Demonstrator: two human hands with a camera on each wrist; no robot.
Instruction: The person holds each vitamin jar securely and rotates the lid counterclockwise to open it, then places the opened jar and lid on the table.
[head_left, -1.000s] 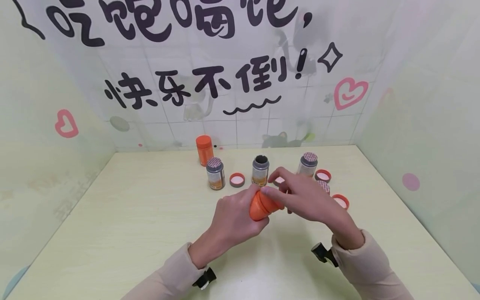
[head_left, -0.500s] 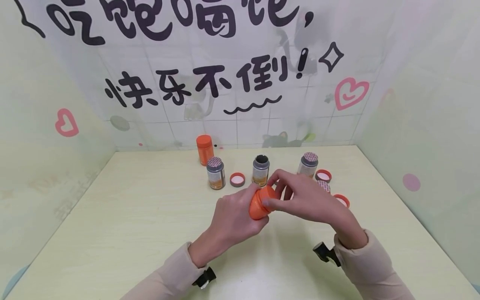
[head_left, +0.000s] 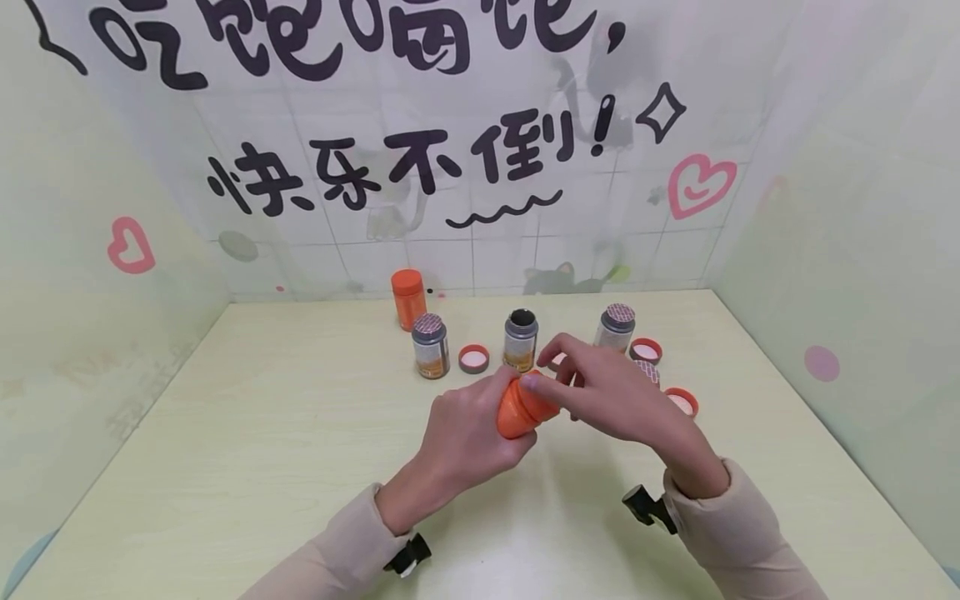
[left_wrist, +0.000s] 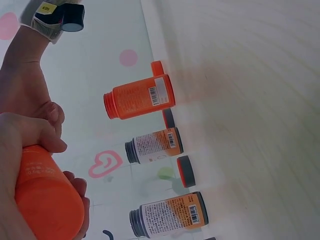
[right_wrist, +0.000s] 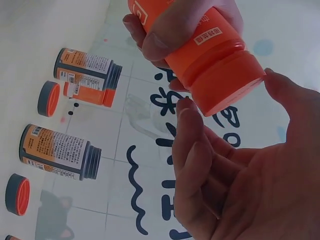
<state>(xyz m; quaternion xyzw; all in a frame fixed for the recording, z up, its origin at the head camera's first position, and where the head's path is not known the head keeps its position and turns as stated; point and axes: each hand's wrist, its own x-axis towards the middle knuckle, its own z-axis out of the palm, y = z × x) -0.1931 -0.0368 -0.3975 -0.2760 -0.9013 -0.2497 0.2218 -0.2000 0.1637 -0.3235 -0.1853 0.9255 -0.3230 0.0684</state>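
In the head view, my left hand [head_left: 465, 442] is wrapped around an orange bottle [head_left: 513, 414], held tilted above the table. Its orange screw cap [right_wrist: 230, 82] points toward my right hand [head_left: 615, 396]. The right wrist view has the cap between my right thumb, touching its rim, and my index fingertip on the opposite side; the other fingers curl loosely below. The left wrist view shows the rounded bottle base [left_wrist: 50, 210] under my left thumb and fingers.
Behind stand a capped orange bottle [head_left: 408, 300], a dark sealed bottle [head_left: 431, 348], a dark open-mouthed bottle [head_left: 521, 340] and another sealed one [head_left: 617, 329]. An uncapped orange bottle [left_wrist: 140, 97] stands at right. Lids [head_left: 474, 359] lie beside the bottles.
Half a second ago my right thumb sat lower on the cap; now it has turned upward across it, as it was one second ago. My left hand keeps its grip on the bottle.
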